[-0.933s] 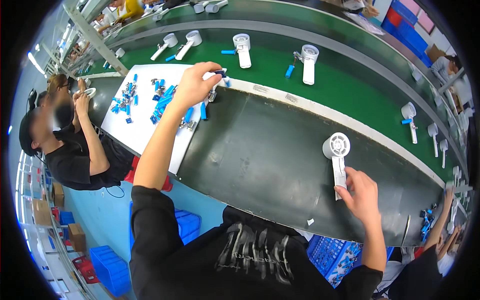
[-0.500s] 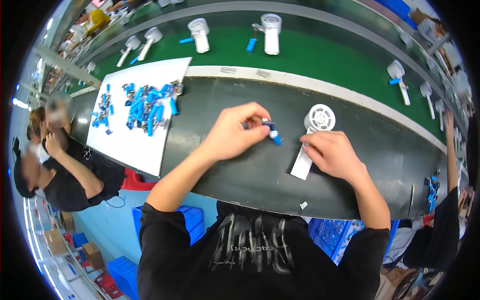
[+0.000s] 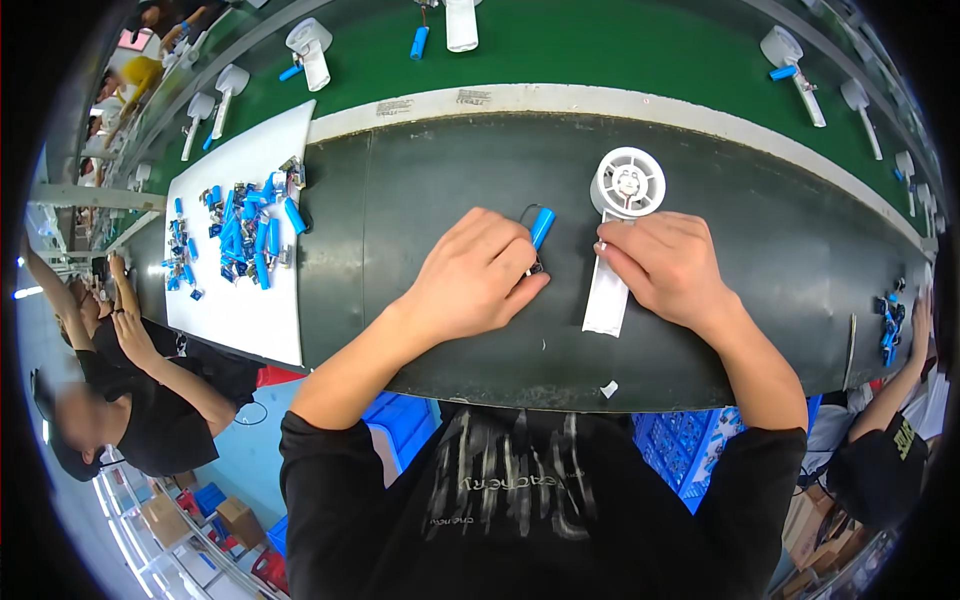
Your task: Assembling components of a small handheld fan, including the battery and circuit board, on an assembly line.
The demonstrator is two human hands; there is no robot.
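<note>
My left hand (image 3: 470,270) is closed in a pinch over the dark work surface. Between its fingertips is a small circuit board, mostly hidden, with a blue cylindrical battery (image 3: 542,228) sticking out beyond the fingers and a thin dark wire looping beside it. My right hand (image 3: 665,265) is wrapped round the upper handle of a white handheld fan housing (image 3: 606,305). Its round, spoked head points away from me, and the trough-like handle extends toward me. The board and the housing are apart, with a short gap between the two hands.
On the left, a white sheet (image 3: 215,325) carries piles of blue batteries with boards (image 3: 245,230). Beyond a pale ledge, a green conveyor (image 3: 580,55) bears several white fan housings. More blue batteries (image 3: 888,325) lie far right. Co-workers sit at both sides. A white scrap (image 3: 609,389) lies near the front edge.
The battery has swung from pointing toward me to pointing away as my left hand turned. The fan housing now stands straighter, still in my right hand. My view has shifted.
</note>
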